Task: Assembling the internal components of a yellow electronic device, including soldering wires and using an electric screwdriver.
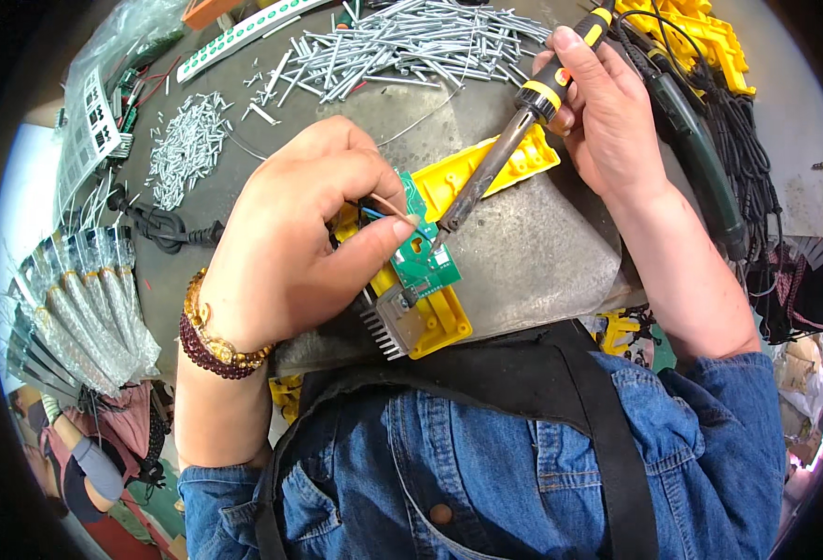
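My left hand (304, 219) pinches a thin brown wire (388, 204) between thumb and fingertips, just over a green circuit board (430, 271). A blue wire shows partly beneath these fingers. In my right hand (607, 117) is a soldering iron (492, 168) with a black and yellow handle, slanting down to the left. Its tip is at the board, close to my left thumb. The board lies over a yellow plastic housing (451, 322), beside a grey finned heat sink (395, 322). Another yellow shell (529, 161) lies behind the iron's barrel.
Long metal screws (402, 47) lie heaped at the back, with a pile of short screws (188, 145) to the left. Bagged parts (85, 308) lie at the left edge. On the right are a dark green tool (696, 154), black cables (757, 168) and yellow shells (710, 37).
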Motion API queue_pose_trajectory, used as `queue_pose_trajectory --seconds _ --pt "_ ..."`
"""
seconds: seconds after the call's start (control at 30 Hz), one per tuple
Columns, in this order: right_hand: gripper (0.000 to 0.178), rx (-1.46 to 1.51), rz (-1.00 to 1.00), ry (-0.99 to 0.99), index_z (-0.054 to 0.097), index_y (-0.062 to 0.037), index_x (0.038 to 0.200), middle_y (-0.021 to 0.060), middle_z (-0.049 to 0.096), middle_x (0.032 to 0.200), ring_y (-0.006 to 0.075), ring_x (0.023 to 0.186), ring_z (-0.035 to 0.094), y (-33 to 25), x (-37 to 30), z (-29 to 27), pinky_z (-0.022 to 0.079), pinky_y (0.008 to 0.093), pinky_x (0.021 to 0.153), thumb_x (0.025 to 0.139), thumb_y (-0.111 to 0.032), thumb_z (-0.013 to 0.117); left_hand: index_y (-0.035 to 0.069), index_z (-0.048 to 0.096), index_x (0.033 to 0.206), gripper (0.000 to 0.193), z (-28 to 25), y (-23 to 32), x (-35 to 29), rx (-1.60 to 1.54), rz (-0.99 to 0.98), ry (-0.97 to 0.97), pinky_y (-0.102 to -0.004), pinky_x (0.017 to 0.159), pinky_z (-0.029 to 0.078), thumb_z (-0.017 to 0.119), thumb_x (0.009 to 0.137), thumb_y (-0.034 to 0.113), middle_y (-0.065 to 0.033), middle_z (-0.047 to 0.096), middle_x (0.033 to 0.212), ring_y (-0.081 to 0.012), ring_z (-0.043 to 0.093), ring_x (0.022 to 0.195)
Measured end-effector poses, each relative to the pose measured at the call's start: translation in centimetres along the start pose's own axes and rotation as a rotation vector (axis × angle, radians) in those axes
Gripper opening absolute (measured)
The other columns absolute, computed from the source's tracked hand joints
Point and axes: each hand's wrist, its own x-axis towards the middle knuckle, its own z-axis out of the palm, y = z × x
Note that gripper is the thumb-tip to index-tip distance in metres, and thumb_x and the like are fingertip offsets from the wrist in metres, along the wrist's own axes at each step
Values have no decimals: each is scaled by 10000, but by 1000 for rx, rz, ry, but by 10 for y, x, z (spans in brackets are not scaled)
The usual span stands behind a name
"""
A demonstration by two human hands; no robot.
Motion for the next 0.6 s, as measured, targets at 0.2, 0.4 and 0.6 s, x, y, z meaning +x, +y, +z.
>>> queue_pose_trajectory --seconds 0.2,0.4,0.6 --pt "258 6 -32 10 581 -30 1024 17 604 789 39 564 464 -4 -1 5 361 185 499 970 -280 608 32 633 814 137 0 1 -1 4 -21 -3 -312 733 439 725 731 89 -90 563 862 -239 558 822" --pt "281 57 49 -79 584 -31 1075 30 613 801 49 563 477 -6 0 -3 382 192 511 982 -297 584 34 637 809 137 1 0 0 -24 -21 -16 -314 738 439 732 736 102 -94 564 862 -241 558 834" --pt "274 41 47 -46 586 -36 1074 29 612 800 52 562 488 -6 0 -2 391 191 507 984 -295 581 37 638 806 138 1 0 0 -14 -6 -15 -319 739 439 733 734 106 -95 565 858 -246 556 835"
